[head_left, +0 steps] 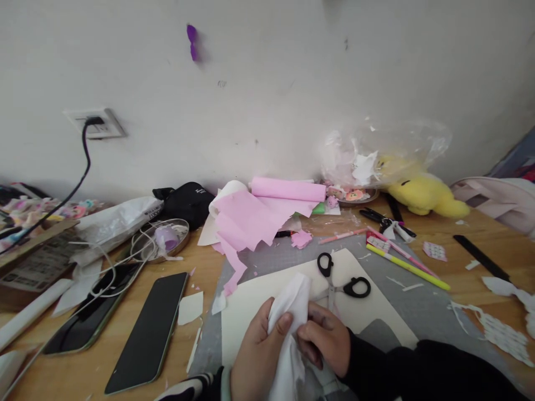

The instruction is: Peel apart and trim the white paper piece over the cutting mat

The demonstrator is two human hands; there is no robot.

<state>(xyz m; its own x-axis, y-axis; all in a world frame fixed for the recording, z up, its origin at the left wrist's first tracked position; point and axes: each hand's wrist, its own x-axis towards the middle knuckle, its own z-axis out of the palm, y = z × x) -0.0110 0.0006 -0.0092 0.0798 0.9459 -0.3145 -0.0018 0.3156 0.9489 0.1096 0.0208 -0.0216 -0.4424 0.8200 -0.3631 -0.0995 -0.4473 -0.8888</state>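
Observation:
My left hand (258,352) is closed around a crumpled white sheet (295,298), with the thumb pressed on top; whether it is paper or cloth I cannot tell. At the sheet's right edge, the bent fingers of my right hand (328,338) pinch it. Its lower part hangs down between my hands. Just beyond lie black-handled scissors (331,287), their handles spread and blades partly hidden by my right hand. Under them is a cream sheet of paper (246,301) on a grey mat (209,345).
Two phones (148,334) lie at the left, near a metal dish (184,236). Pink paper (251,217) with a jagged cut edge lies by the wall. A yellow marker (409,267), paper scraps and a yellow plush toy (430,195) are to the right.

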